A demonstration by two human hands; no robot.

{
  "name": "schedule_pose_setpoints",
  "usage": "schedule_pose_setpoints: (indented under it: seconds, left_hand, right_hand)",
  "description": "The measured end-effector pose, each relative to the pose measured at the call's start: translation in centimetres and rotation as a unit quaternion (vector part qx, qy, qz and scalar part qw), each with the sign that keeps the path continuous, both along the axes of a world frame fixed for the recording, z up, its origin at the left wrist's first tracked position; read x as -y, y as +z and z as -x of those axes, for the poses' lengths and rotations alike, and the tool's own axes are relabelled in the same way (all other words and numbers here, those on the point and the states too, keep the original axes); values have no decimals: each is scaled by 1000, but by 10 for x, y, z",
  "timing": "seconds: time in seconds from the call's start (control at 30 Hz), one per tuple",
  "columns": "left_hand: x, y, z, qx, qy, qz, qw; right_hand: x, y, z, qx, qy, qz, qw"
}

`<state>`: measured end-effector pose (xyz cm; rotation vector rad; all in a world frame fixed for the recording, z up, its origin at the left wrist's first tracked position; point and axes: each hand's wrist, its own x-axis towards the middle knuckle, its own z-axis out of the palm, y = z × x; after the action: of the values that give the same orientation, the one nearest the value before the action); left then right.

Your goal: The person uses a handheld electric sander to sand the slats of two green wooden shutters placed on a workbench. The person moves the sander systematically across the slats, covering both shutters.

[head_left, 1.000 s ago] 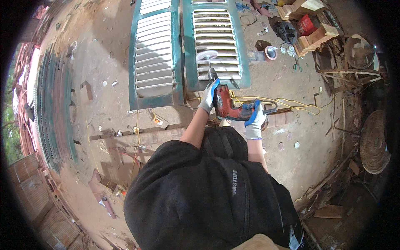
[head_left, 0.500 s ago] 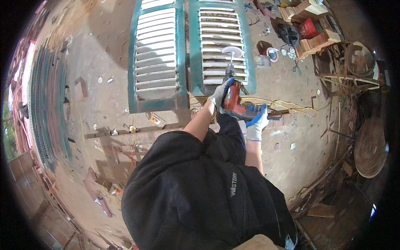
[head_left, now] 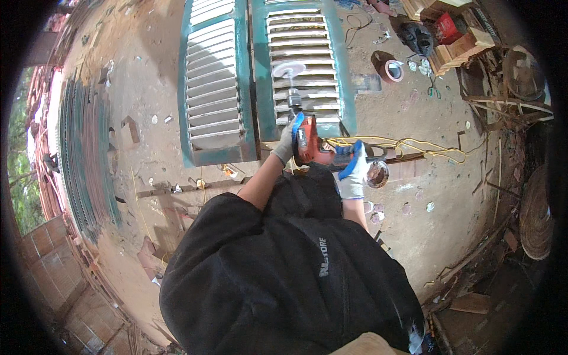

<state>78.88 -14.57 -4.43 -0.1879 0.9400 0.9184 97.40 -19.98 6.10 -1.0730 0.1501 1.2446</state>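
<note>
A red and black power drill (head_left: 313, 145) with a pale round sanding disc (head_left: 289, 70) on its front end is held in both hands. My left hand (head_left: 287, 142), in a white and blue work glove, is closed around the drill's front body. Behind it, my right hand (head_left: 354, 171), gloved the same way, grips the rear handle. The disc overlaps the slats of the right green louvred shutter (head_left: 349, 106); whether it touches them I cannot tell. Alongside lies the left green shutter (head_left: 219, 155), its white slats partly in shade.
A yellow cord (head_left: 414, 144) runs over the ground right of the drill. Near my right hand stands a round brown container (head_left: 377, 174). Farther off are a tape roll (head_left: 393, 70) and wooden pieces (head_left: 461, 50). Long greenish slats (head_left: 89, 154) are stacked at the left.
The drill and its disc have shifted left across the right shutter's slats, with both hands still on it. My view has shifted a little, and the brown container now shows beside my right hand.
</note>
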Motion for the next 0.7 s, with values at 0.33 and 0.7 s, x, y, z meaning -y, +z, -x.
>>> schedule_pose_setpoints:
  seconds: [0.33,0.7]
  left_hand:
    - [-18,30,-14,172,-122,-106,972]
    - [23,18,18,86,-7,-109,990]
  right_hand:
    - [9,16,-15,131,59,-9,990]
    - [24,7,16,103,82,16,991]
